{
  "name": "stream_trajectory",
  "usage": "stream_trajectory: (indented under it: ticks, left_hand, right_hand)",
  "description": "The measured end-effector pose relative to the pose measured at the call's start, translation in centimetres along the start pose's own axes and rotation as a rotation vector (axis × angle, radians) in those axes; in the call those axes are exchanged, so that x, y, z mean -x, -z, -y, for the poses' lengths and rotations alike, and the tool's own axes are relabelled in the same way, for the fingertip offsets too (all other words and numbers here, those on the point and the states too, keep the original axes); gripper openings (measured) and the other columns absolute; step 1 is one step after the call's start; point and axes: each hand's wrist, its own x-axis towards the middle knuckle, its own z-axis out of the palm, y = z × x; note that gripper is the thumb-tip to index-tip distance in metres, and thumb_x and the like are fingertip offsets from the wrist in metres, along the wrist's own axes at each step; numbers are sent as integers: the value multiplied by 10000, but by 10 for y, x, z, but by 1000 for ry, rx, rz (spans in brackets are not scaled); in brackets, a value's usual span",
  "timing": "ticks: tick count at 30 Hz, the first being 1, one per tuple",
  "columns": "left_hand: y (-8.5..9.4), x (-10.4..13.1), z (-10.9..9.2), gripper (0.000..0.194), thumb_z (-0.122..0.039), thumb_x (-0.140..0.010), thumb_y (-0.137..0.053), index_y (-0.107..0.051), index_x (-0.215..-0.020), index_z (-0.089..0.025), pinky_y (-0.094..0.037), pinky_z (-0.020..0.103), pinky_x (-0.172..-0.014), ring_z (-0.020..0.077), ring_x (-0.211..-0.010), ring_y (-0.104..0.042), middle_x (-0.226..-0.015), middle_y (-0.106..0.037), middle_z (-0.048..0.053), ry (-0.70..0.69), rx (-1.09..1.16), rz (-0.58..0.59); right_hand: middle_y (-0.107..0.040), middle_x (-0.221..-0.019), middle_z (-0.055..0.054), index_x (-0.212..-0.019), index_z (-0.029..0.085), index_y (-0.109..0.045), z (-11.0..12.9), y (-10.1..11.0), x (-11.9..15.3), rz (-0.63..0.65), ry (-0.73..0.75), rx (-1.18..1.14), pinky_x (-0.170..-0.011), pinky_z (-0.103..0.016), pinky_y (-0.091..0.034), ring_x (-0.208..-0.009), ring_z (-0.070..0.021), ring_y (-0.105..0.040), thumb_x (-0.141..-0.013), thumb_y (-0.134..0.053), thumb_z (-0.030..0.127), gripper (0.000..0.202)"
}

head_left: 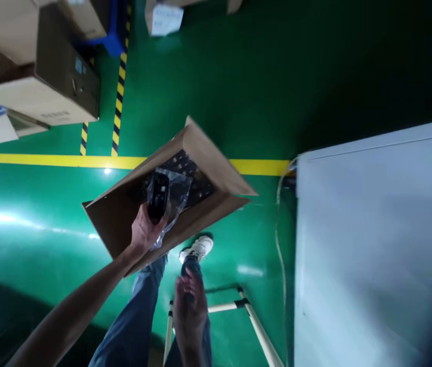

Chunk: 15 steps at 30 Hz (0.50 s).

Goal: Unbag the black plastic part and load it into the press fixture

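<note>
My left hand (147,228) grips a dark, glossy elongated part (159,192) over an open cardboard box (219,153). Clear plastic wrapping (179,191) hangs around the part; its exact kind does not show. Inside the box is a dark layer with small pale patches (196,176), too blurred to name. Lower down, apart from the box, my right hand (192,300) hovers above my leg, smeared by motion, its fingers partly curled.
A pale cabinet or table surface (376,229) fills the right side, with a cable (279,229) beside it. Cream tubes of a frame (257,326) stand near my feet. Cardboard boxes (62,97) sit upper left, near striped floor tape (118,102).
</note>
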Motion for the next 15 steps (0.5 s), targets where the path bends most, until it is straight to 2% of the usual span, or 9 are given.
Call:
stream_trajectory:
  ticks: [2,3,5,6,7,9,11,13,15]
  left_hand:
    - [32,45,-22,549,-442,-901,-682,-513,-1363,-197,-567,371,-938,320,-1203,-700,-1302,-705,150,-29,80,19]
    - [45,68,-27,574,-479,-889,-671,-510,-1370,-210,-576,379,-899,332,-1174,-716,-1299,-712,149,-20,104,39]
    - [65,104,-27,642,-594,-875,-627,-507,-1386,-226,-592,405,-859,365,-1162,-728,-1278,-728,156,-22,141,80]
    - [70,113,-24,676,-648,-869,-598,-513,-1387,-221,-600,429,-861,387,-1174,-725,-1281,-728,173,-41,148,96]
    - [73,119,-21,685,-696,-851,-577,-543,-1344,-222,-609,460,-848,412,-1146,-735,-1239,-743,185,-21,150,81]
    - [76,121,-21,678,-742,-788,-596,-600,-1257,-253,-621,499,-817,452,-1103,-747,-1134,-775,189,7,163,76]
    - [81,125,-29,691,-751,-722,-641,-610,-1262,-321,-630,528,-784,467,-1048,-759,-1040,-795,142,10,151,69]
    - [89,135,-41,667,-710,-702,-665,-615,-1275,-372,-637,546,-786,461,-1013,-769,-1004,-797,94,-67,135,87]
    - [96,147,-54,582,-633,-704,-692,-639,-1243,-419,-642,557,-790,455,-1011,-773,-1007,-797,55,-181,122,104]
  right_hand:
    - [-738,-1090,-164,-1394,134,-601,50,-12,4,-140,-10,-78,-822,-406,-617,-934,-272,-712,-897,-626,704,756]
    - [-736,-1086,-161,-1433,128,-563,68,-13,9,-163,-28,-114,-789,-404,-624,-905,-268,-712,-896,-629,694,783]
    - [-739,-1005,-143,-1366,133,-605,91,-6,17,-126,-12,-180,-723,-386,-623,-827,-257,-708,-916,-624,640,679]
    - [-742,-986,-134,-1330,145,-632,97,1,21,-108,40,-193,-695,-368,-618,-808,-252,-708,-910,-643,593,614]
    - [-746,-1009,-130,-1338,159,-639,101,10,25,-126,100,-185,-702,-354,-616,-821,-244,-712,-914,-646,520,556]
    - [-757,-970,-107,-1236,192,-705,108,30,35,-156,201,-130,-698,-331,-602,-789,-230,-718,-895,-631,373,393]
    - [-769,-913,-80,-1123,220,-746,117,48,50,-187,258,-72,-671,-319,-578,-723,-221,-717,-830,-642,277,316]
    - [-783,-901,-62,-1116,246,-761,128,61,66,-205,294,-29,-646,-322,-559,-672,-224,-716,-745,-681,229,380]
    - [-799,-930,-72,-1149,264,-775,138,72,78,-253,317,-24,-663,-345,-570,-705,-256,-743,-713,-691,212,447]
